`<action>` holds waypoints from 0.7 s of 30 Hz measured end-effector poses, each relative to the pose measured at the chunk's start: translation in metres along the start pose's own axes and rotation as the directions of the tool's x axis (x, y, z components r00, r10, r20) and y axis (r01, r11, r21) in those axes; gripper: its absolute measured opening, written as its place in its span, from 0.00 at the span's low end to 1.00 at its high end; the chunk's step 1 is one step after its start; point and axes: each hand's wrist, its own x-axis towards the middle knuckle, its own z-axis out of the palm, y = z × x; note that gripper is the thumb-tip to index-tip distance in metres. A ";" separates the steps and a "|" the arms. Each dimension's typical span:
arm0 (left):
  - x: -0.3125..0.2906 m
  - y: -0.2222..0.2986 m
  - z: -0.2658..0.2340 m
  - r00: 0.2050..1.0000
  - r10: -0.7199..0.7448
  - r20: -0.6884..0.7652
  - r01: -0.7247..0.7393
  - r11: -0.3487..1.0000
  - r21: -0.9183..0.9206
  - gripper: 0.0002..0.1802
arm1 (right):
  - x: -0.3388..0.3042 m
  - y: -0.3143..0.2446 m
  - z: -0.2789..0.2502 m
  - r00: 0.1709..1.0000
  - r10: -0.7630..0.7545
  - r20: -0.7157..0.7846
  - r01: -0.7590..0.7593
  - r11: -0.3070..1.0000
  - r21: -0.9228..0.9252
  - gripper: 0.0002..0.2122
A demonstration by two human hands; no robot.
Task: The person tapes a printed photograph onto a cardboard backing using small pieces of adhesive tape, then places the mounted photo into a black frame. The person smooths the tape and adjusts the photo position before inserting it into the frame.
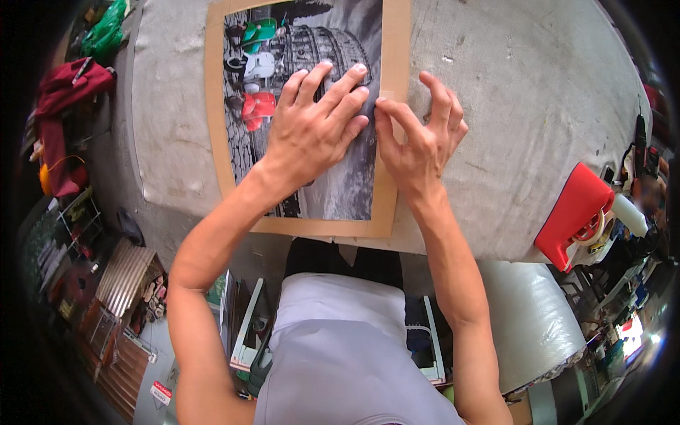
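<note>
A mostly black-and-white printed picture (347, 188) with green, white and red scooters lies sideways on a larger brown board (394, 152), which shows as a border around it. My left hand (312, 131) rests open on the picture, palm down, its fingers spread over the printed round building. Beside it, my right hand (425, 138) is at the picture's right edge. Its thumb and index finger are pinched together there, while the other fingers curl up off the surface. A small pale patch shows by the index fingertip; what the pinch holds is too small to make out.
The table has a worn grey cover (510, 106). On its right edge sits a red tape dispenser (577, 212), close to a cluster of tools. Below that stands a roll of clear plastic wrap (528, 319). A maroon cloth (71, 88) and green bag (106, 32) lie left.
</note>
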 end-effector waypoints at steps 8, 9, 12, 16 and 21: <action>0.009 0.018 0.003 0.976 -0.164 -0.145 0.161 0.986 -0.035 0.11 | -0.002 0.001 0.000 1.000 0.018 0.009 -0.018 1.000 -0.010 0.11; 0.009 0.019 0.002 0.970 -0.187 -0.154 0.182 0.982 -0.041 0.11 | -0.002 0.000 -0.001 1.000 0.021 0.017 -0.021 1.000 -0.012 0.12; 0.008 0.015 0.006 0.962 -0.173 -0.210 0.169 0.985 -0.037 0.09 | -0.001 -0.002 -0.002 0.999 0.026 0.042 -0.025 0.999 -0.025 0.14; 0.008 0.006 0.006 0.954 -0.172 -0.245 0.163 0.985 -0.055 0.09 | -0.002 -0.001 -0.003 0.996 0.033 0.084 -0.028 0.998 -0.063 0.16; 0.004 -0.009 -0.001 0.958 -0.167 -0.234 0.152 0.985 -0.078 0.10 | 0.000 -0.003 -0.004 0.994 0.054 0.099 -0.047 0.996 -0.071 0.15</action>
